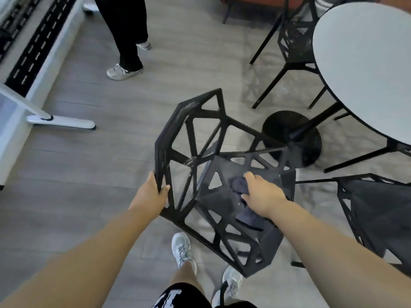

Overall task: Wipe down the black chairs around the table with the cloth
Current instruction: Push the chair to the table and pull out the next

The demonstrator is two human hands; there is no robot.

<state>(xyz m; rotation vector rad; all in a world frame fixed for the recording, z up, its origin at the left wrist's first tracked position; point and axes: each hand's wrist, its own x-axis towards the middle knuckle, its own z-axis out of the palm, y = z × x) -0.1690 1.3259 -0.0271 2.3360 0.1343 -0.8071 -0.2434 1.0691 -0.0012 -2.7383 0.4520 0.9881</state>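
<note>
- Left hand (153,192), arm stretched forward, grips the near rim of the chair (169,125) backrest, thumb wrapped over.
- Right hand (262,196), arm stretched forward, holds the cloth (239,184) bunched on the chair's seat.

Black chairs, three: middle chair (200,141), far chair (295,41) beyond the counter (367,63), right chair (373,207) cut by the frame edge. Counter, one, round with a white top; disc base (291,134), one, black. Cloth (239,185), one, dark. Hands, two: left hand (155,192), right hand (262,196). People, two, both seen only in part: wearer (184,296) in black shorts, bystander (124,30) in black trousers. Pale shoes, four: wearer's shoes (182,247), two; bystander's shoes (123,72), two. White stand foot (62,122), one, at left. Brown upholstered seat (255,0), one, mostly out of frame at top
</note>
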